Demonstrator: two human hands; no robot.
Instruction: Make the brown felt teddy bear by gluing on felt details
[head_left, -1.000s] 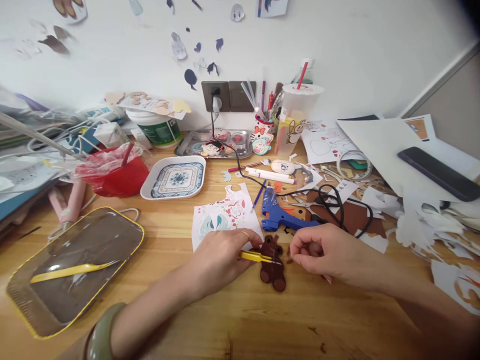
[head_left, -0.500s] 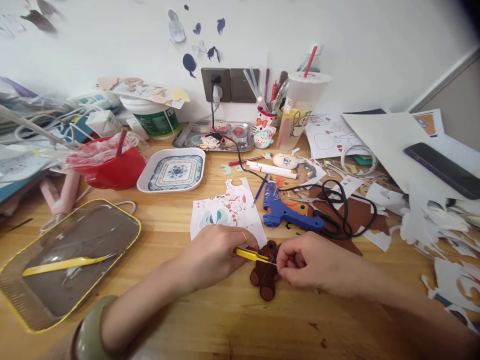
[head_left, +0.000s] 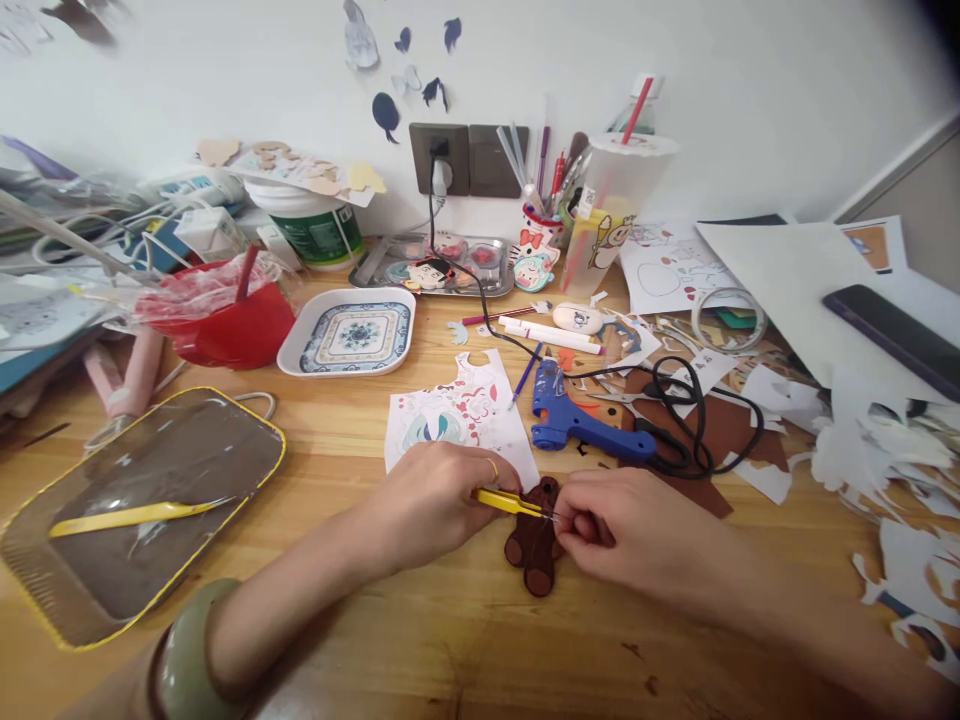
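Yellow tweezers (head_left: 506,503) are pinched in my left hand (head_left: 439,500), their fine metal tips pointing right over a dark brown bear figure (head_left: 534,552). The bear lies on the wooden table with its round ears and feet showing; part of its right side is covered by my fingers. My right hand (head_left: 626,522) is closed in a pinch right at the tweezer tips, beside the bear's upper body. Whatever sits between those fingertips is too small to make out.
Behind my hands are a cut printed sheet (head_left: 465,405) and a blue glue gun (head_left: 585,420) with a black cord. A yellow-edged mat (head_left: 97,585) bearing another pair of yellow tweezers (head_left: 135,517) lies left. Paper scraps (head_left: 862,440) and a phone (head_left: 896,335) are right.
The view has shifted slightly. Both hands stay at the bear, the tweezers still in my left hand with their tips by my right fingertips.
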